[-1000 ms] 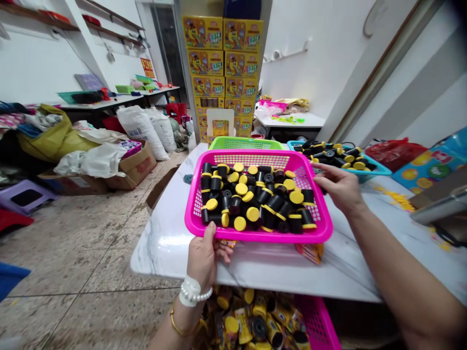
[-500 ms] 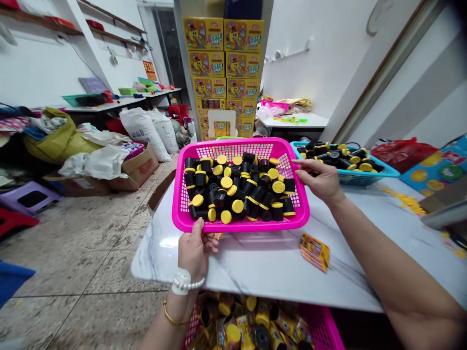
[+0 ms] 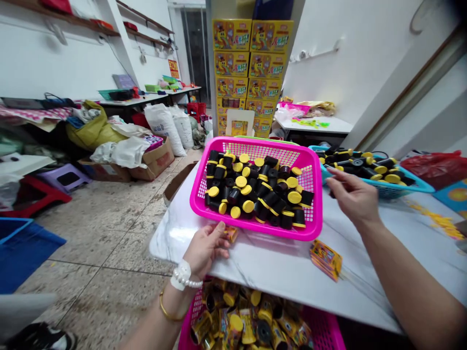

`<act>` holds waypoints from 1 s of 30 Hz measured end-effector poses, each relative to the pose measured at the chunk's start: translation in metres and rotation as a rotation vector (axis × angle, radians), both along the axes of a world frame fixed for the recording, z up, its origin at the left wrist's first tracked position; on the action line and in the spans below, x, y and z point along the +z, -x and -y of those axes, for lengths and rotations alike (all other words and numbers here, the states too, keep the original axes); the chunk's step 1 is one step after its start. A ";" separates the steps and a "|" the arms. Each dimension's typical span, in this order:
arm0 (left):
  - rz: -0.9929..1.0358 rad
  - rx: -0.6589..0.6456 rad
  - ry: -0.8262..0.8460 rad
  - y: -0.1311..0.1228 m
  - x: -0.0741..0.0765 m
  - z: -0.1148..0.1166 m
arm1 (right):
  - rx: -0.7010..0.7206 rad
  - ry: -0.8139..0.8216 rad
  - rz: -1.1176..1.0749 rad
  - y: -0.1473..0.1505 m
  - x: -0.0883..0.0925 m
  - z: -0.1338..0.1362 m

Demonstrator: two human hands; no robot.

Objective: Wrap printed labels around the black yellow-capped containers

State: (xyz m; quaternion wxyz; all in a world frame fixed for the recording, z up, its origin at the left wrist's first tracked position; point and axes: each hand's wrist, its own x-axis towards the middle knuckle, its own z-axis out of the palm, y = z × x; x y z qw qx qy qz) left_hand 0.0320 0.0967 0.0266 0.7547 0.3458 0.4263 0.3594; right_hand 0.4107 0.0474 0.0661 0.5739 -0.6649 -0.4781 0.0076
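A pink basket (image 3: 255, 228) of black cylinders with yellow caps sits on the white marbled table (image 3: 277, 262). Just off its front left edge is my left hand (image 3: 209, 243), thumb and fingers closed on a small printed orange packet (image 3: 230, 234). My right hand (image 3: 352, 194) is beside the basket's right rim, its fingers pinched; what they hold, if anything, is too small to name. A stack of printed orange packets (image 3: 326, 260) lies near the basket's front right corner. Below the table edge, another pink basket (image 3: 323, 330) holds wrapped cylinders.
A blue basket (image 3: 394, 192) of similar cylinders stands at the right, with yellow pieces (image 3: 436, 216) near it. Yellow printed boxes (image 3: 233, 63) are stacked behind. Sacks (image 3: 160, 126) and a cardboard box (image 3: 155, 163) stand on the floor at left. A shoe (image 3: 44, 338) shows at lower left.
The view has shifted left. Both hands have come off the basket's rim, my left hand to the front and my right hand to the right. The basket now sits at a slight angle.
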 end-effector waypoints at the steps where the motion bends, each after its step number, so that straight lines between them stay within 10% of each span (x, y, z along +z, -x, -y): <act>1: -0.008 -0.009 -0.011 0.003 -0.002 0.006 | -0.034 -0.021 0.009 0.006 0.000 0.010; 9: -0.121 -0.076 -0.148 -0.003 -0.008 0.015 | 0.115 0.075 0.471 0.060 -0.013 0.032; 16: -0.002 -0.040 -0.075 0.015 -0.011 0.035 | 0.285 0.129 0.366 0.102 0.012 0.068; 20: -0.014 -0.058 0.014 0.017 -0.017 0.059 | 0.540 0.350 0.303 0.154 -0.018 0.099; 24: -0.005 -0.104 0.091 0.019 -0.016 0.070 | 0.499 0.348 0.366 0.182 -0.060 0.098; 30: 0.081 -0.079 0.156 0.021 -0.011 0.072 | 0.670 0.429 0.017 0.189 -0.044 0.097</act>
